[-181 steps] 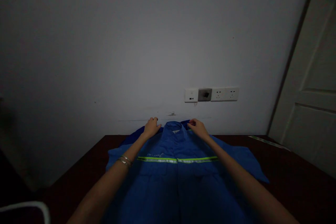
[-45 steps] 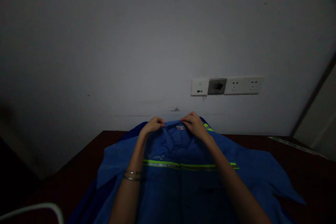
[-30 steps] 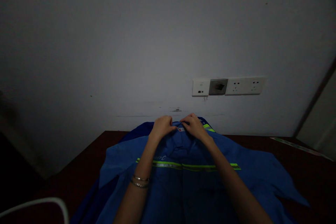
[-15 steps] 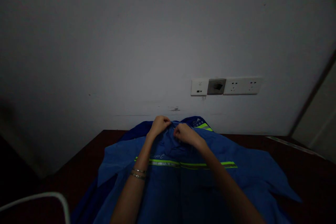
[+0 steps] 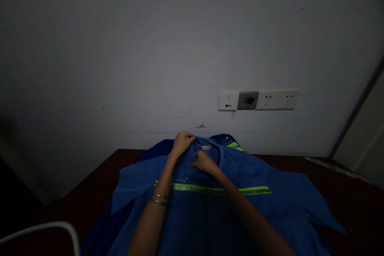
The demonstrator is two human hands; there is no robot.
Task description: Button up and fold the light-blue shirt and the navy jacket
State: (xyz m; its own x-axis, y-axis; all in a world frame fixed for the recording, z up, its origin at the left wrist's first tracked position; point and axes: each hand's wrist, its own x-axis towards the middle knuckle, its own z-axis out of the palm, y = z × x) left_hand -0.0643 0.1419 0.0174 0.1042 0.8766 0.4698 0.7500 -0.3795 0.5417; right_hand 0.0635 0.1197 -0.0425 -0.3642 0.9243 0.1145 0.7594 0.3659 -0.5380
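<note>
A blue short-sleeved work shirt [image 5: 270, 180] lies front up, with a yellow-green and silver reflective stripe across its chest. My left hand [image 5: 182, 143] pinches the left side of its collar near the top. Low in the neck opening is my right hand [image 5: 205, 163], its thumb and forefinger apart against the left collar flap. A white neck label [image 5: 205, 147] shows inside the collar. Beneath the shirt, a darker blue garment [image 5: 160, 148] with a reflective stripe sticks out at the back and left.
The dark reddish-brown table [image 5: 99, 176] meets a grey wall [image 5: 150, 68] behind the clothes. Wall sockets [image 5: 277, 100] sit above the right side. A white curved bar [image 5: 60, 224] crosses the lower left, and a thin flat strip [image 5: 336, 168] lies at the back right.
My right hand has moved down and left, and its fingers have spread. The collar now lies wider, exposing the label. My left hand has barely moved.
</note>
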